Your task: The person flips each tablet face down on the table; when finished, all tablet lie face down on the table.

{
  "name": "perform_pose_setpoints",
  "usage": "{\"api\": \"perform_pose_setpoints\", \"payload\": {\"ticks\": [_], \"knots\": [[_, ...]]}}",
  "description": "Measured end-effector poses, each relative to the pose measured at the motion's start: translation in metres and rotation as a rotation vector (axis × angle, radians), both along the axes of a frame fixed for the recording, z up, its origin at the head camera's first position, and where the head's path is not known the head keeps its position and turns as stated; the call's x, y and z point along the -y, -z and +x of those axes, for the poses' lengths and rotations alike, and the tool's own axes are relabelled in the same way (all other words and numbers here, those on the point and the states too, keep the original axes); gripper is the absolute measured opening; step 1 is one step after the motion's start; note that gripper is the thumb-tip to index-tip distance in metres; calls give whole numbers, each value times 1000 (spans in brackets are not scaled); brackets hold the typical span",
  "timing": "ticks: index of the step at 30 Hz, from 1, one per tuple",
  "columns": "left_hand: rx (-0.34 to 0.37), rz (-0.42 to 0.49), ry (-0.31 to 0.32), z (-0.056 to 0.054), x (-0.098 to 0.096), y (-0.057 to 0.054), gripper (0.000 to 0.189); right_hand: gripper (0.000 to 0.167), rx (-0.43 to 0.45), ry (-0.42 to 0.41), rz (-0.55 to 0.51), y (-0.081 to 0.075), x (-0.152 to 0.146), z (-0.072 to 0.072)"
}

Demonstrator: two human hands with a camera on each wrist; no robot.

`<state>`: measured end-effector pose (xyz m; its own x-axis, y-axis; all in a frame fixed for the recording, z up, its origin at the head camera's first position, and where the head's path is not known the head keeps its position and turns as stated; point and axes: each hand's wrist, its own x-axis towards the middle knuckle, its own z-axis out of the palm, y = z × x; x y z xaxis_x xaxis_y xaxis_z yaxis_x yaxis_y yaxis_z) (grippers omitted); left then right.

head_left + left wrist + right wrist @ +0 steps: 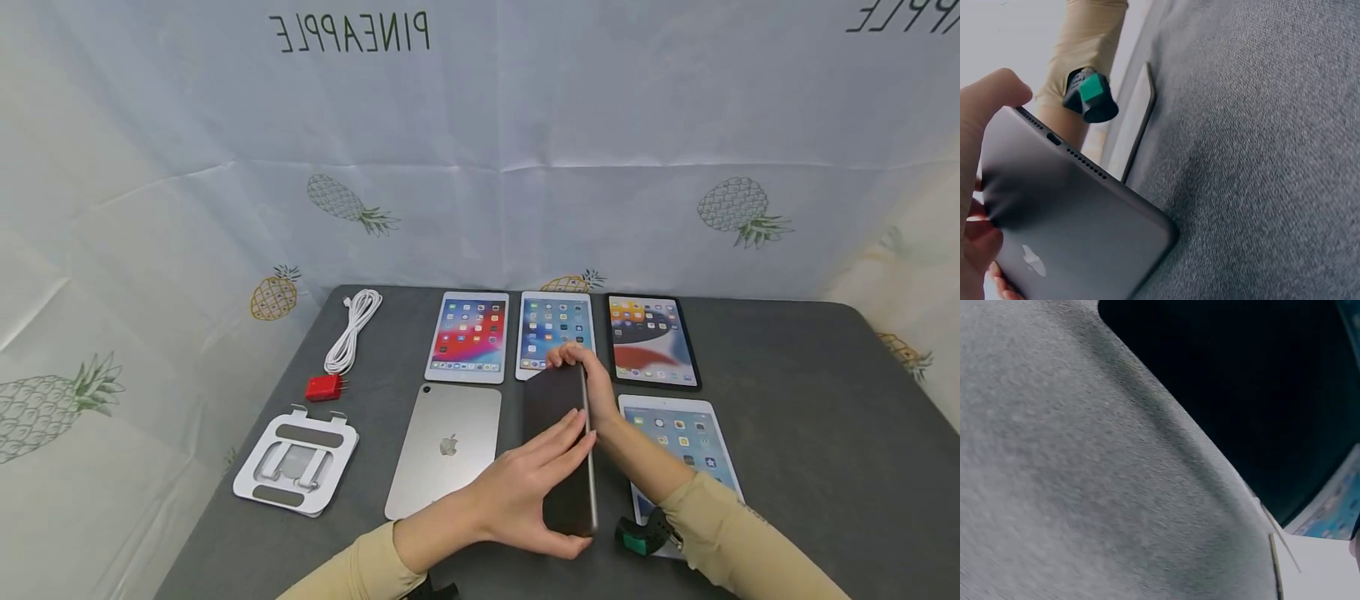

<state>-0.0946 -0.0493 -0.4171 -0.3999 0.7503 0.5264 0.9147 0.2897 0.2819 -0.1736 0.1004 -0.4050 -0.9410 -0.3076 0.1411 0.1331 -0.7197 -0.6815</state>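
Just right of the silver tablet (450, 425), dark tablet (553, 400) tipped up steeply, back facing left, long axis near-to-far; left hand (521, 492) grips its near end, right hand (590, 383) its far end

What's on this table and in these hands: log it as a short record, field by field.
Held: dark gray tablet, tilted up
Left hand: holds its lower part
Right hand: holds its upper end
Far row: three tablets, screens lit
Near row: silver tablet, back up; lit white tablet
Left side: white cable, red adapter, white stand
Table: gray
Backdrop: pineapple print
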Motion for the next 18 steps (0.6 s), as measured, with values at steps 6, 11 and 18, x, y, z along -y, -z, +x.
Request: {"api": "perform_pose_setpoints", "payload": {"ticks": [6, 11, 18], "knots": [[-32, -49, -32, 2, 0, 1, 102, 37, 35, -15, 57, 15, -4, 1], [23, -55, -30, 2, -2, 5, 102, 37, 45, -11, 192, 27, -13, -2], [99, -69, -8, 2, -8, 11, 100, 31, -6, 92, 587, 35, -33, -7]]}}
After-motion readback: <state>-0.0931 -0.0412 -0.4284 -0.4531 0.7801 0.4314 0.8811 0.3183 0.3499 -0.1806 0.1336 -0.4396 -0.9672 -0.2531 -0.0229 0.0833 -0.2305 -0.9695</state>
